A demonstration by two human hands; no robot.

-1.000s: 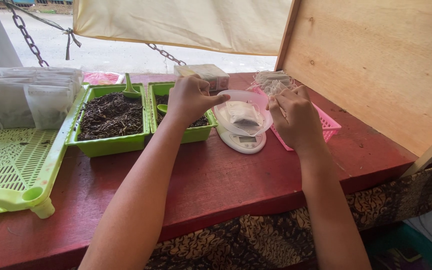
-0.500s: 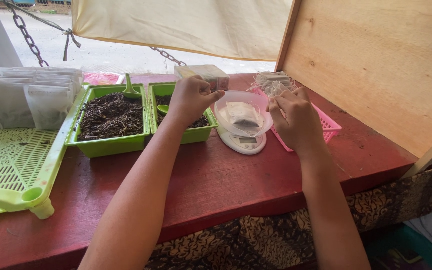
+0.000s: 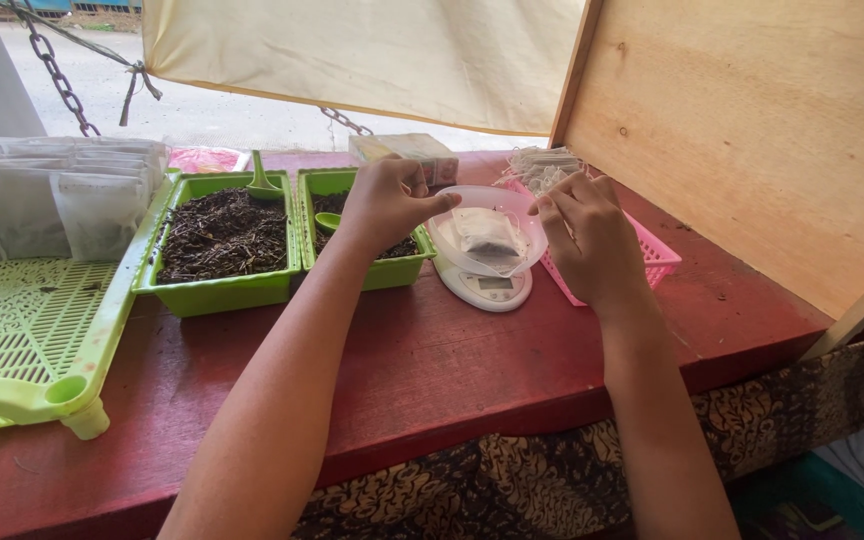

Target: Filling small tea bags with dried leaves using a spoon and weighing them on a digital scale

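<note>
My left hand [image 3: 384, 203] pinches the near-left rim of the clear plastic bowl [image 3: 487, 240], thumb and fingers closed on its edge; my right hand [image 3: 584, 235] sits at the bowl's right rim with fingers curled, and I cannot tell whether that grip has hold of anything. Inside the bowl, mid-frame, lies a small white filter pouch with dark filling [image 3: 489, 236], the bowl resting on a white digital kitchen scale [image 3: 487, 288]. I judge it best to ease both hands off the rim so the reading settles. Left of it sit two green plastic trays of dark dried leaves [image 3: 224, 236], a pink basket [image 3: 642, 262] right, all on the red wooden counter [image 3: 432, 370].
</note>
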